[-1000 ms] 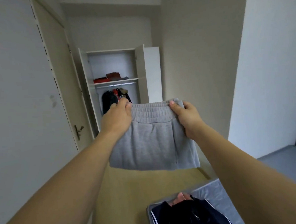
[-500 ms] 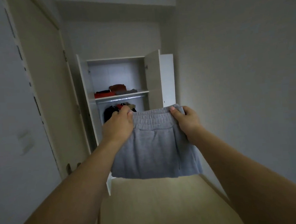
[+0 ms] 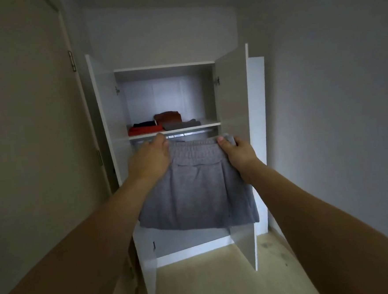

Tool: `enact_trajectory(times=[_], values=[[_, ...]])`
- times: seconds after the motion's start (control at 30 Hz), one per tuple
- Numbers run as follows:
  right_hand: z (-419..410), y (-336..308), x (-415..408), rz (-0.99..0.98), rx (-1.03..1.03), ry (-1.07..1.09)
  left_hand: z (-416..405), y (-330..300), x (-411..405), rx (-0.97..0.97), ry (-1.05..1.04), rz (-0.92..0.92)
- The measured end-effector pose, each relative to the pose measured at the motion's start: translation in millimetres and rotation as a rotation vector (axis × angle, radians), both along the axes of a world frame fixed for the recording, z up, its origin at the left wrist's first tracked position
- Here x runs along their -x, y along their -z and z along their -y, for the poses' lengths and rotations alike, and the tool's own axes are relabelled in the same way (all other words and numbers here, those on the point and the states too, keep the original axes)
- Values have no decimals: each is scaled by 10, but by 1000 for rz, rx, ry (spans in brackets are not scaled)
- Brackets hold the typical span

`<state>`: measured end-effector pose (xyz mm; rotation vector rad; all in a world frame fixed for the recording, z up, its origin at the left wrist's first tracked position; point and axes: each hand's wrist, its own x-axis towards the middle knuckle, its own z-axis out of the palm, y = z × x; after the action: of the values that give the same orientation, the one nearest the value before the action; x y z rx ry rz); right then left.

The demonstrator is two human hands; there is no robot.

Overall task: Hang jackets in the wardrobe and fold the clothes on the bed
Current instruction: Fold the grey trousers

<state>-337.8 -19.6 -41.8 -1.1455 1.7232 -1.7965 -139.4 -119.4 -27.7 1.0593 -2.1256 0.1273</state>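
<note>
I hold folded grey sweatpants (image 3: 197, 192) out in front of me by the elastic waistband. My left hand (image 3: 149, 160) grips the left end of the waistband, my right hand (image 3: 236, 154) grips the right end. The garment hangs just in front of the open white wardrobe (image 3: 233, 98), below its shelf (image 3: 210, 124). On that shelf lie folded clothes: a red piece (image 3: 144, 130), a dark one (image 3: 144, 124), a rust-brown one (image 3: 168, 117) and a grey one (image 3: 182, 124). The sweatpants hide the hanging rail area and any jackets there.
Both wardrobe doors stand open, the left door (image 3: 110, 152) and the right door (image 3: 235, 167) flanking my arms. A room door (image 3: 25, 112) is on the left wall. Pale wooden floor (image 3: 209, 283) lies below, plain walls to the right.
I have walked closer to the wardrobe with the sweatpants held up; the wardrobe now fills the view. The bed and the dark clothing on it have dropped out of sight.
</note>
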Motion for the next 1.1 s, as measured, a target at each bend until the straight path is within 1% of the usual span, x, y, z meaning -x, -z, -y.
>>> enact_trajectory(times=[0.1, 0.23, 0.33, 0.47, 0.67, 0.8, 0.97, 1.1], values=[[963, -76, 207, -39, -16, -14, 925, -76, 189, 10, -43, -6], [2270, 34, 468, -102, 8, 17, 2221, 77, 452, 17, -77, -36], [3207, 50, 696, -140, -21, 1, 3196, 155, 697, 13, -95, -38], [4335, -99, 1099, -162, -88, -16, 4338, 8, 1114, 37, -101, -14], [5926, -301, 1850, -218, -61, -19, 5851, -219, 1874, 112, -157, 5], [6994, -456, 2248, -253, 2, -110, 6765, -390, 2207, 143, -282, 26], [8218, -870, 2506, -278, 52, -363, 7862, -830, 2366, 175, -377, 18], [9154, -1208, 2593, -305, 75, -490, 8790, -1207, 2374, 204, -466, 25]])
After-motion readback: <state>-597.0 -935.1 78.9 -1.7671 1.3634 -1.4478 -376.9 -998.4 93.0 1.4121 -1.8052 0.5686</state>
